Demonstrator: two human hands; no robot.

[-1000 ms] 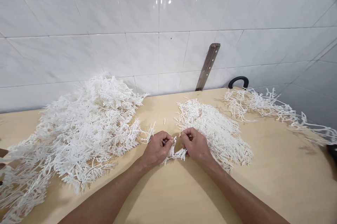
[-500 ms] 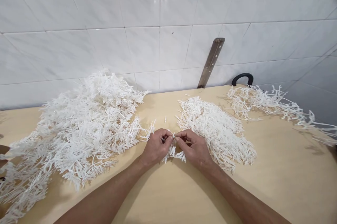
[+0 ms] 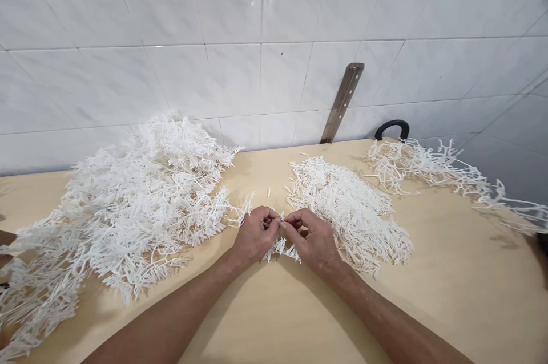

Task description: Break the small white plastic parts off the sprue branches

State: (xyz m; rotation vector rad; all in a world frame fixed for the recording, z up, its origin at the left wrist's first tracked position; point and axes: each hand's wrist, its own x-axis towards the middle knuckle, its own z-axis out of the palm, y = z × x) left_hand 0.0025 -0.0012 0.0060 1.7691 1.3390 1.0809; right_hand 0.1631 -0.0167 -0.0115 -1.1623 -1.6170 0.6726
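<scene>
While 2 nearly closed hands (image 3: 256, 234) (image 3: 315, 238) pinch a white sprig (image 3: 281, 216), a tan table (image 3: 274, 312) fronts a tiled wall (image 3: 171, 10).

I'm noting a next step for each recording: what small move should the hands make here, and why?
Probably ease the right hand gently away from the left hand, testing whether the white strands part, since both hands appear to pinch them, fingertips meeting.

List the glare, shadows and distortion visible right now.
Head view: small glints on the tiled wall. Head view: soft shadows on the table beside the left forearm and right forearm. Head view: tile joints fan outward; upper right corner is dark. Head view: left white pile looks partly washed out.
</scene>
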